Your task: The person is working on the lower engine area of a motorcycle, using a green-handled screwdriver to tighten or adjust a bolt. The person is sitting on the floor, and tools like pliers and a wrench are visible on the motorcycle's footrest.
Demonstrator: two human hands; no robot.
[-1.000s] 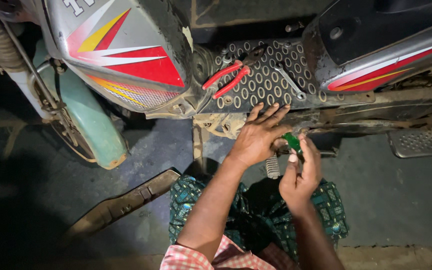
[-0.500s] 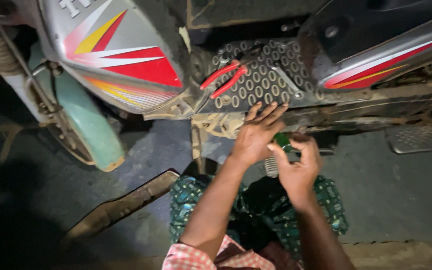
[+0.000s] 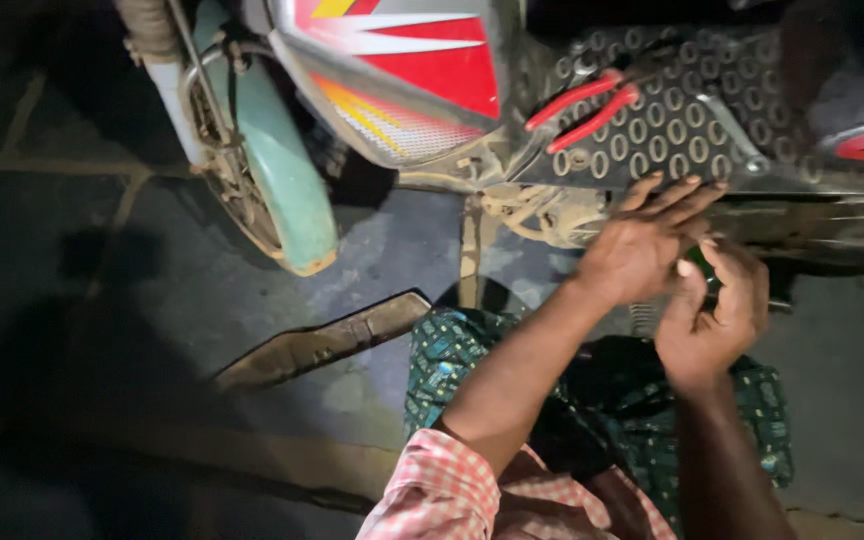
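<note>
Left hand point(image 3: 642, 245): fingers spread flat and open, tips on the lower edge of the scooter's footboard point(image 3: 672, 130) — holds nothing.
Right hand point(image 3: 712, 310): just below and right of the left, touching it; fingers curled around a small green object point(image 3: 700, 262), mostly hidden, kind unclear.
Green object: under the footboard's lower edge, between both hands.
Pliers point(image 3: 582, 105): red handles, lying on the patterned footboard mat, near its left side, apart from the fingertips.
Front wheel point(image 3: 242, 160): pale green mudguard, at the scooter's left end, well apart from the hands.
Loose panel point(image 3: 322, 340): dark strip flat on the concrete floor point(image 3: 102, 300), left of the person's knee.
Open room: wide floor to the left and lower left — tight between footboard edge, underside frame and the person's lap.
</note>
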